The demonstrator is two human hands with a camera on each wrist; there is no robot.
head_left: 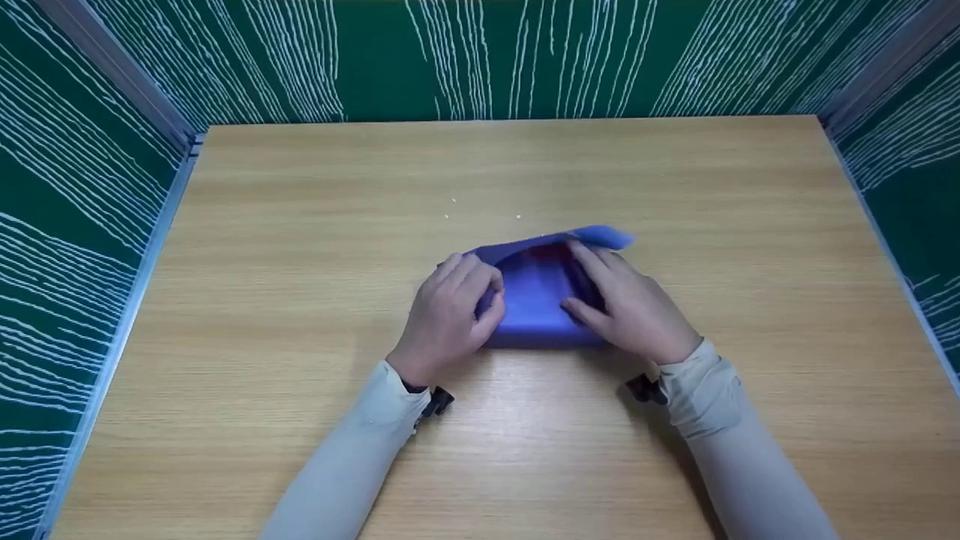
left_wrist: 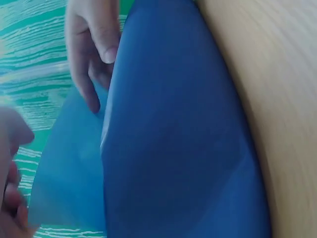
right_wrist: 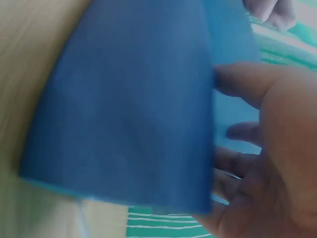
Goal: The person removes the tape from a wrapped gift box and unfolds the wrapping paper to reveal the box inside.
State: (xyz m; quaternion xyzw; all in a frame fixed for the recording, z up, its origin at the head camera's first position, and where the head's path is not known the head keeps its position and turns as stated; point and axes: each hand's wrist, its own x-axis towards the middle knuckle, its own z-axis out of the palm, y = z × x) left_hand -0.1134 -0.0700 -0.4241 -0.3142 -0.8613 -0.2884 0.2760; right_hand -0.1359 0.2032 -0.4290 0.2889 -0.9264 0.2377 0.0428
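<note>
A blue-purple sheet (head_left: 534, 304), smooth like paper or plastic, stands folded on the table, its near panel bulging and a far flap rising behind. A dark reddish patch (head_left: 551, 250) shows between the two layers. At the sheet's left end my left hand (head_left: 452, 311) has curled fingers and pinches the flap's edge. My right hand (head_left: 630, 304) is at the right end, thumb and fingers spread, fingertips reaching into the gap behind the near panel. In the right wrist view its thumb and fingers touch the panel's upper edge. What lies inside the fold is hidden.
The light wooden table (head_left: 285, 300) has a few tiny white bits (head_left: 518, 217) beyond the sheet. Green walls with white streaks (head_left: 450, 60) enclose the back and sides. Dark wrist devices (head_left: 646, 390) sit at the cuffs of the pale sleeves.
</note>
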